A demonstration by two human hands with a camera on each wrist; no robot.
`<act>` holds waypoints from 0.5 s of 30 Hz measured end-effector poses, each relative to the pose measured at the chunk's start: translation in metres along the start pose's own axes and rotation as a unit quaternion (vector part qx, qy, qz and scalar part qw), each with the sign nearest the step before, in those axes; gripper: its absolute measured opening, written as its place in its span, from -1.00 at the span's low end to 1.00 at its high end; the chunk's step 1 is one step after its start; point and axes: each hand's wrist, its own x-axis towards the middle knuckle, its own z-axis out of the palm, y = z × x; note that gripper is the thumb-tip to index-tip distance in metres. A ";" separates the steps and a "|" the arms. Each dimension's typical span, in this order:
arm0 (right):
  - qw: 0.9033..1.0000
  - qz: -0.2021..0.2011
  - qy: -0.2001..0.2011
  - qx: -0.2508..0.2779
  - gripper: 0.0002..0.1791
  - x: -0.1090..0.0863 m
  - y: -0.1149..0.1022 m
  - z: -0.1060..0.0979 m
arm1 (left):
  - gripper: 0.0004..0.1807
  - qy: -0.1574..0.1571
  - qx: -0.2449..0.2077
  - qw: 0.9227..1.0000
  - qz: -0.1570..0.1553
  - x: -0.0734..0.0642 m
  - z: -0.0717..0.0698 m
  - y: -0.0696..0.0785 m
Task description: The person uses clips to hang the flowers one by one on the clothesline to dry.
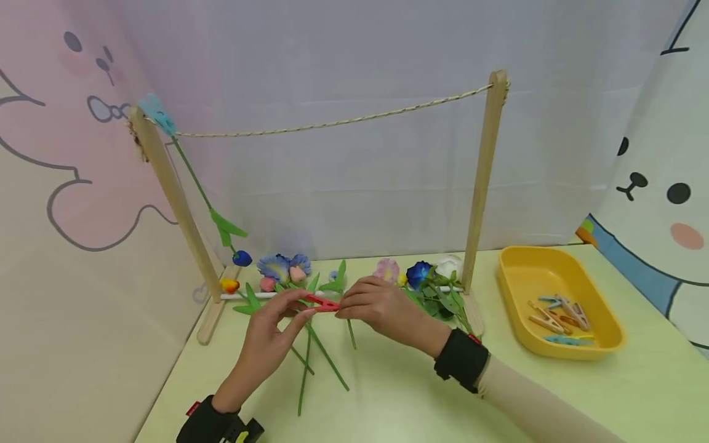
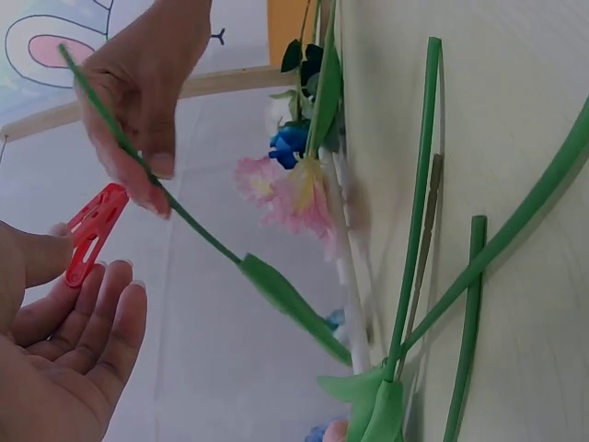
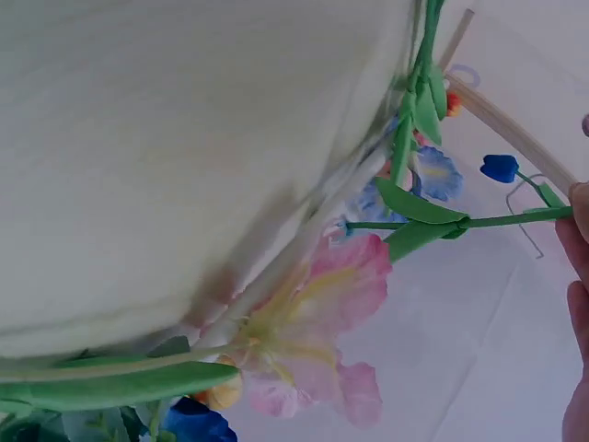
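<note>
Thumb and fingers of my left hand [image 1: 266, 335] pinch a red clothespin [image 2: 95, 235] by one end. The clothespin's other end points at the fingertips of my right hand [image 1: 384, 312], close beside them. That right hand pinches the green stem of an artificial flower [image 2: 207, 235]. Its leaves [image 3: 423, 221] and small blue head point toward the back, and the stem's free end sticks out below the hand in the head view. At the rope's left end, a light blue clothespin [image 1: 157, 115] holds a blue artificial tulip [image 1: 242, 258] hanging head down.
A rope [image 1: 332, 125] spans two wooden posts [image 1: 483, 184], joined low down by a white rod [image 1: 238, 296]. Artificial flowers [image 1: 274, 267] lie along the rod, several stems reaching forward over the table. A yellow tray [image 1: 520, 301] of clothespins stands at right. Curtain behind.
</note>
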 end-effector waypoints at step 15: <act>0.963 0.139 0.168 0.160 -0.64 0.026 0.013 -0.033 | -0.52 0.043 0.020 0.995 0.084 0.027 -0.040 0.002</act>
